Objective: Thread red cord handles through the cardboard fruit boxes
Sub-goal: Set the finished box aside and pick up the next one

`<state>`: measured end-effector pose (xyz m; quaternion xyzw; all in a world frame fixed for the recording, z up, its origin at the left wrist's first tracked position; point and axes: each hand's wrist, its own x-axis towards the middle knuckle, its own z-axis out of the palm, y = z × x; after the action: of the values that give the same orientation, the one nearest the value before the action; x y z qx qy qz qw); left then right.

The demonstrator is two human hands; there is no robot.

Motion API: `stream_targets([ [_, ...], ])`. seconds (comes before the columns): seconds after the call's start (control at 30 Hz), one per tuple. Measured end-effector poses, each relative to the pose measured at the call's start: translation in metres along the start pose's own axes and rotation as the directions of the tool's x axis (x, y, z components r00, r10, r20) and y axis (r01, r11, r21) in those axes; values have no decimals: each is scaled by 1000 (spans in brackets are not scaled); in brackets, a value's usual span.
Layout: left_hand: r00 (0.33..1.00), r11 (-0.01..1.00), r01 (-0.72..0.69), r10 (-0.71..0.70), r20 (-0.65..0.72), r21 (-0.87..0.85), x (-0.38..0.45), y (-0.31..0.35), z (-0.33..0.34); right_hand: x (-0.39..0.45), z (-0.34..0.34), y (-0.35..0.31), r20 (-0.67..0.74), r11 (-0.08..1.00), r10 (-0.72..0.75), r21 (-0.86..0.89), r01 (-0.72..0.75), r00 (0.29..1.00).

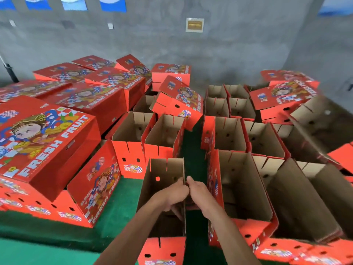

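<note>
Both forearms reached in from the bottom edge toward an open cardboard box (162, 188) standing on green carpet (118, 203). Inside the box, the left hand (174, 195) had its fingers curled against the right-hand wall, while the right hand (198, 191) pinched the same wall from outside, thumbs nearly touching at its top edge. No red cord could be made out between them. More open boxes (244, 180) stood in rows to the right and ahead. Closed red boxes printed FRESH FRUIT (44, 142) were stacked at left, before a grey concrete wall (229, 44).
</note>
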<state>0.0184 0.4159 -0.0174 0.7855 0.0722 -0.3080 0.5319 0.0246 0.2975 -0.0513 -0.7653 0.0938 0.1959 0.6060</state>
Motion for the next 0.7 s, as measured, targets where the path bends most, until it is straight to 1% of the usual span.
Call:
stream_targets([
  [0.07,992,996,-81,84,-91,42,-9,10,-3,-3,3,4,-14,998,-58,20,59,998],
  [0.13,972,985,-152,163,-167,78,-25,30,-16,-5,3,-1,-47,978,-209,-35,207,977],
  [0.2,956,973,-227,231,-181,47,-48,58,-33,-6,-2,-16,-80,934,-351,-99,343,933],
  [0.27,937,956,-290,294,-190,49,-76,89,-47,-8,-13,-34,-116,917,-399,-72,393,910],
  [0.33,913,940,-339,339,-227,42,-98,123,-62,-13,-31,-50,-153,913,-404,-11,407,902],
  [0.37,910,938,-342,347,-225,63,-107,140,-70,-15,-43,-55,-166,912,-401,23,410,901],
  [0.43,918,922,-359,377,-122,148,-118,165,-82,-25,-68,-63,-223,915,-367,89,394,903],
  [0.47,917,928,-352,368,-155,118,-120,177,-86,-31,-82,-66,-251,915,-348,121,386,903],
  [0.53,917,927,-351,369,-149,132,-137,201,-78,-42,-108,-71,-273,910,-315,185,370,909],
  [0.57,887,887,-440,454,-89,143,-137,208,-75,-49,-120,-74,-281,910,-289,218,354,915],
  [0.6,845,858,-501,514,-150,118,-132,219,-67,-56,-133,-75,-301,909,-263,242,340,917],
  [0.63,826,844,-536,528,-199,14,-139,232,-57,-63,-146,-76,-334,907,-248,249,339,909],
  [0.67,815,830,-554,526,-245,-62,-137,239,-46,-70,-160,-75,-372,905,-251,236,353,894],
  [0.7,815,806,-569,528,-238,-161,-131,244,-37,-78,-175,-73,-407,901,-260,222,372,875],
])
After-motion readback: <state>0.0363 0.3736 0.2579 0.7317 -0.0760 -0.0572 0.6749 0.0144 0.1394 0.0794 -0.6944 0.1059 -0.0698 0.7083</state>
